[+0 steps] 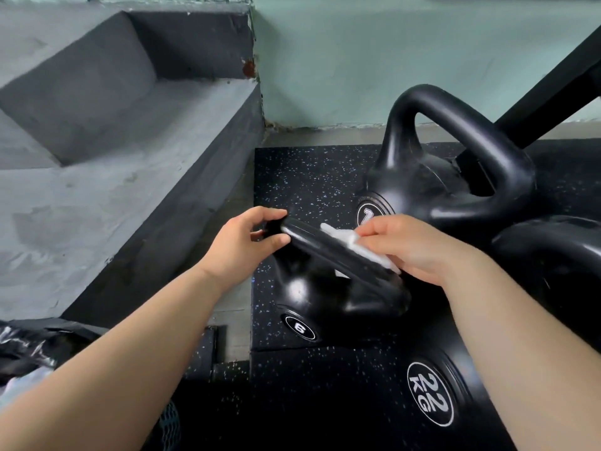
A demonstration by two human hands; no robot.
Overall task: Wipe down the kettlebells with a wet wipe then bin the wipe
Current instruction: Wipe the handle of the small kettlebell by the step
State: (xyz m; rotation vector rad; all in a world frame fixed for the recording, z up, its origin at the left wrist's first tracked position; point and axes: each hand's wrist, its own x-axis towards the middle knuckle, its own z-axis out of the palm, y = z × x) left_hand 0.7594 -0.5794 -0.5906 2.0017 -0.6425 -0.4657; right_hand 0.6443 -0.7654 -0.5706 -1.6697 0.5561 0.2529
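Note:
A small black kettlebell marked 6 (312, 297) stands on the speckled black mat (305, 177). My left hand (250, 242) grips the left end of its handle with curled fingers. My right hand (413, 245) holds a white wet wipe (354, 245) wrapped over the handle's right part. Behind it stands a larger black kettlebell (455, 164) with a tall loop handle. A kettlebell marked 22 KG (432, 395) sits at the lower right, partly hidden by my right forearm.
Grey concrete steps (113, 131) rise on the left beside the mat. A black plastic bag (29, 346) lies at the lower left edge. A black slanted bar (559, 86) leans at the upper right before a pale green wall (390, 60).

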